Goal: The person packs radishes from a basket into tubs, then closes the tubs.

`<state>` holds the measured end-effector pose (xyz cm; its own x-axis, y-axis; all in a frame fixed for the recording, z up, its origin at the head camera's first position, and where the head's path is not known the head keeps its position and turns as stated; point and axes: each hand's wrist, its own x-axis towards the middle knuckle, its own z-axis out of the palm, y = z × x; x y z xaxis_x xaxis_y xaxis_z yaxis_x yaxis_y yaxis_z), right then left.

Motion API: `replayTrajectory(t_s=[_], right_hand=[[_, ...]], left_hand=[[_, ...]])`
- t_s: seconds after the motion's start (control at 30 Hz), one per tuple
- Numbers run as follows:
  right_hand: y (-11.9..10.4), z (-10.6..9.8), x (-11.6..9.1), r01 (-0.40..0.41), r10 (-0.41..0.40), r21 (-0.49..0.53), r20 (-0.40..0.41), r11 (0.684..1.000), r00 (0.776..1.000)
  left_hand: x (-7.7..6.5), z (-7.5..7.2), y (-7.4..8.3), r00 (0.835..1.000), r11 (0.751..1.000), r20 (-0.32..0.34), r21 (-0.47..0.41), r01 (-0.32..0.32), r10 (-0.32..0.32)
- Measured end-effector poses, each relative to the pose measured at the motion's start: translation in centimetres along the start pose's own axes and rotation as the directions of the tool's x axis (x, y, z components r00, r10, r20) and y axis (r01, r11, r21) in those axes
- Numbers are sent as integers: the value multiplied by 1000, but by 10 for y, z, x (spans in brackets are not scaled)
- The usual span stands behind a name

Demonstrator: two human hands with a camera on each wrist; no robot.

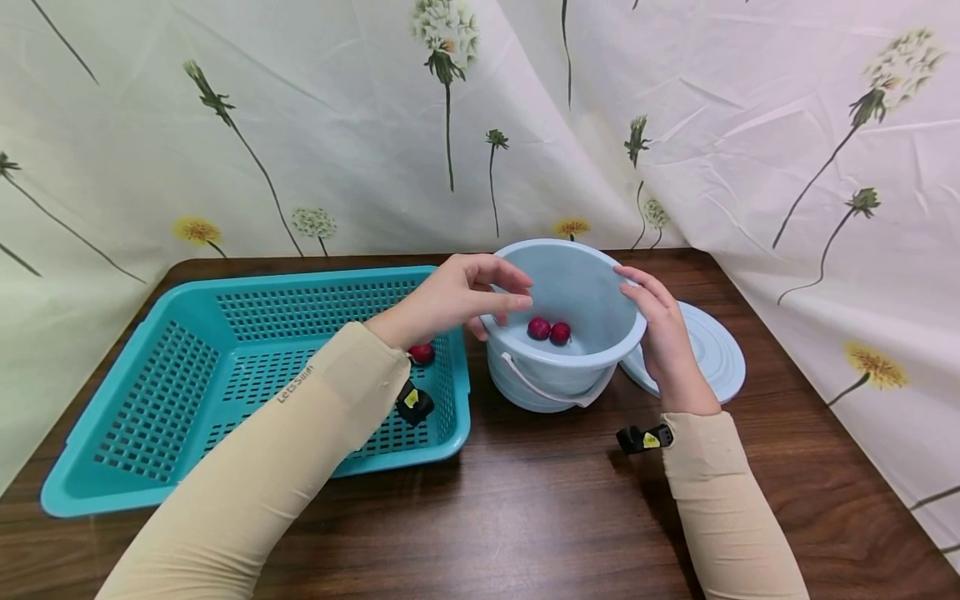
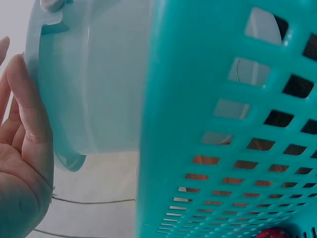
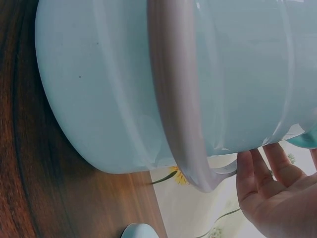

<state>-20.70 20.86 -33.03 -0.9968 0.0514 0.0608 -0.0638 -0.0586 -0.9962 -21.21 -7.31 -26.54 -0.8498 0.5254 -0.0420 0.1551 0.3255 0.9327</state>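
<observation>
A light blue bucket (image 1: 551, 379) stands on the table with its white handle (image 1: 540, 392) hanging down in front. Two small, round, dark-red fruits (image 1: 549, 330) lie inside on its bottom. My left hand (image 1: 480, 292) is at the bucket's left rim, fingers loosely bent and thumb over the opening, with nothing between them. At the opposite side my right hand (image 1: 660, 325) holds the rim; in the right wrist view its fingers (image 3: 277, 168) reach along the outer wall. Another dark-red fruit (image 1: 422, 354) sits in the teal basket (image 1: 461, 417), partly behind my left wrist.
The large perforated basket fills the table's left side, close beside the bucket. A light blue lid (image 1: 720, 354) lies flat behind my right hand. White cloth (image 1: 337, 125) with printed dandelions hangs along the table's back and right edges. Brown wooden table (image 1: 525, 500) shows in front.
</observation>
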Motion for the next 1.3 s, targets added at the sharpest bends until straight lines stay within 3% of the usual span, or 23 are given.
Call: replayTrajectory(t_s=[0.37,0.63,1.1,1.3], right_hand=[[2,-1,2,0,0,-6,-8,1000,1000],[1,-1,1,-2,2,-10,-5,1000,1000],[1,0,0,-7,7,-13,-9,1000,1000],[1,0,1,-10,10,-14,-10,1000,1000]], left_hand=[[-12,-14,-1,1000,1000,3,10,-21,21],[-23,-32,-7,999,999,-44,41,6,-4],[-32,-54,-47,991,981,-67,150,121,-112],[-35,-63,-65,982,973,-75,139,184,-175]])
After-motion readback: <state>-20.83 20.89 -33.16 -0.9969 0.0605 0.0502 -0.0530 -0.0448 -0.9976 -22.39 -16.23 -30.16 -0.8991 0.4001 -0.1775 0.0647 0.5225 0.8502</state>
